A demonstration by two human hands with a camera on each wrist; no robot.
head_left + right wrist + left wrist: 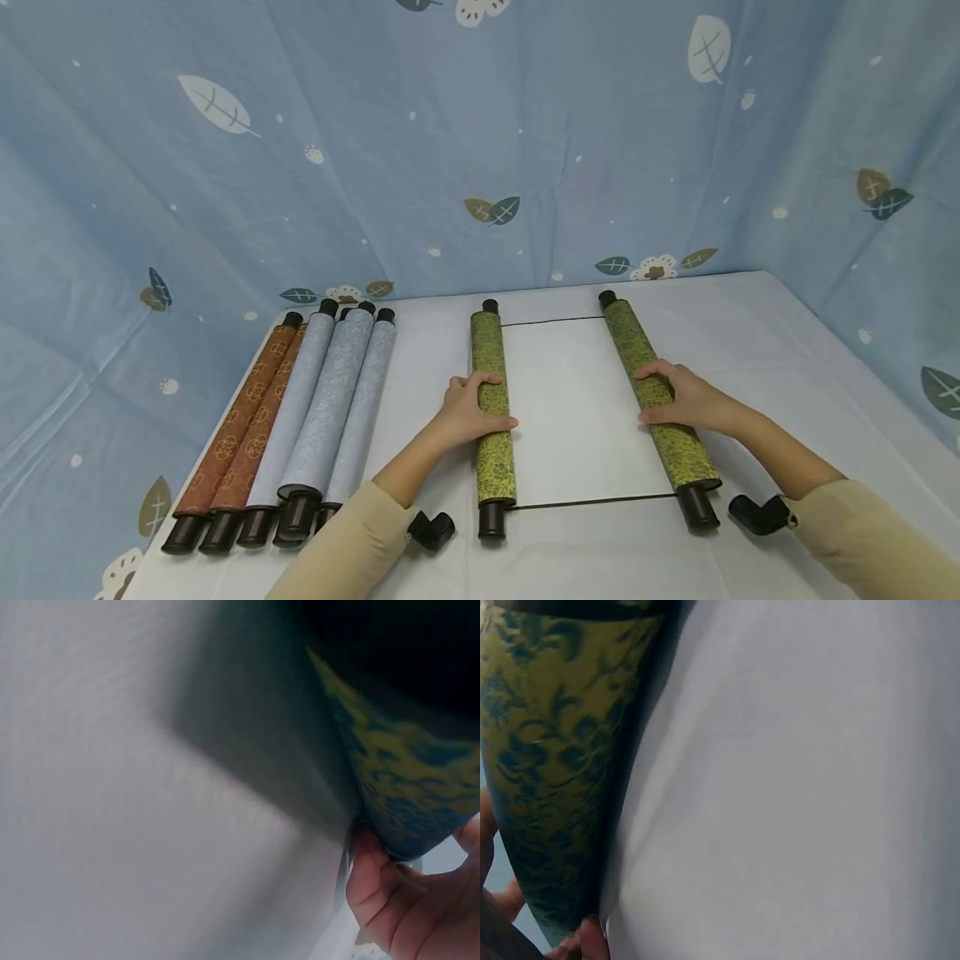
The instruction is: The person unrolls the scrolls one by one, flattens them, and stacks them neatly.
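Note:
A scroll with a green-and-yellow patterned backing lies partly unrolled, its white sheet (577, 417) showing between two rolled ends. My left hand (467, 414) grips the left roll (489, 337) near its middle, thumb and fingers on opposite sides. Around the right roll (632, 335), which slants, my right hand (692, 402) is curled in a similar grip. Dark knobs stick out at both ends of each roll. In the left wrist view, the patterned roll (559, 735) hides most of the hand. Fingers (367, 874) press along the roll's lower edge in the right wrist view.
Left of the scroll lie several rolled scrolls side by side: brown ones (238, 408) with round motifs and pale blue-grey ones (333, 400). A white cloth (750, 342) covers the table. A blue leaf-print curtain (570, 108) hangs behind and at the sides.

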